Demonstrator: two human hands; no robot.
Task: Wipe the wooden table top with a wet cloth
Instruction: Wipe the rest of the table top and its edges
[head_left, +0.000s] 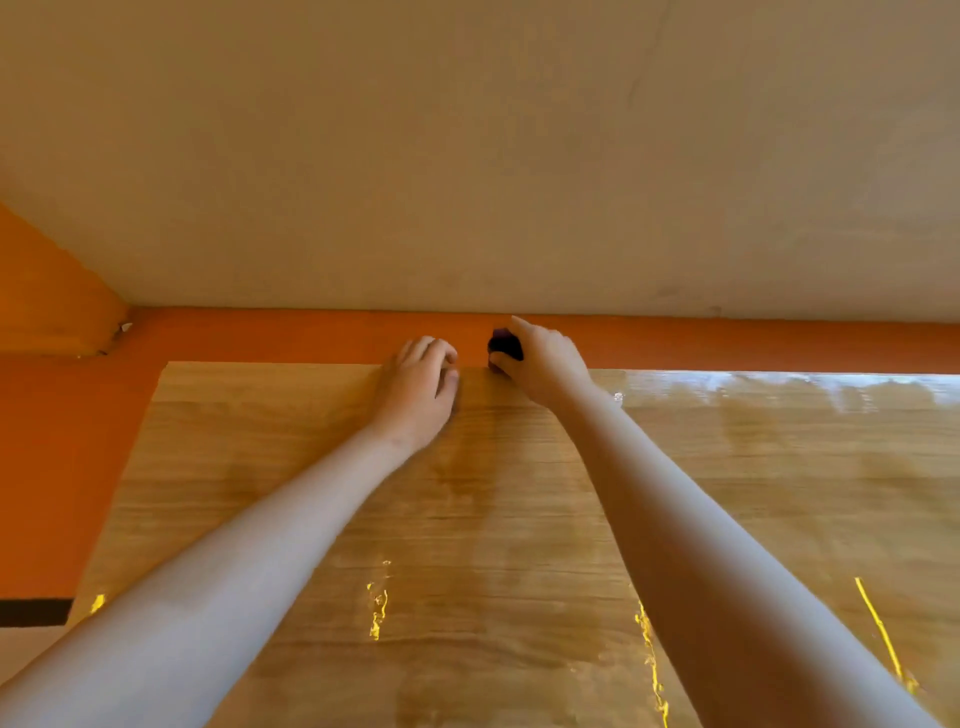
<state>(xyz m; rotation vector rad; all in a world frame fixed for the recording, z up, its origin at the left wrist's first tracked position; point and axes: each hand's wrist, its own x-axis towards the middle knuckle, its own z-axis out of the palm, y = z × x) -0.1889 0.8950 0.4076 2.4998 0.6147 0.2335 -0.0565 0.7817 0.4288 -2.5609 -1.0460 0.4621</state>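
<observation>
The wooden table top (519, 519) fills the lower part of the head view, with a light grain and wet, shiny patches towards the right and front. My right hand (545, 364) is at the table's far edge, closed on a small dark cloth (504, 345), mostly hidden by the fingers. My left hand (421, 384) rests palm down on the wood just left of it, fingers curled over the far edge, holding nothing.
An orange floor strip (260, 335) runs between the table's far edge and a beige wall (467, 156). More orange floor lies past the left edge (67, 467). Bright yellow streaks (378, 608) glint on the near part of the table.
</observation>
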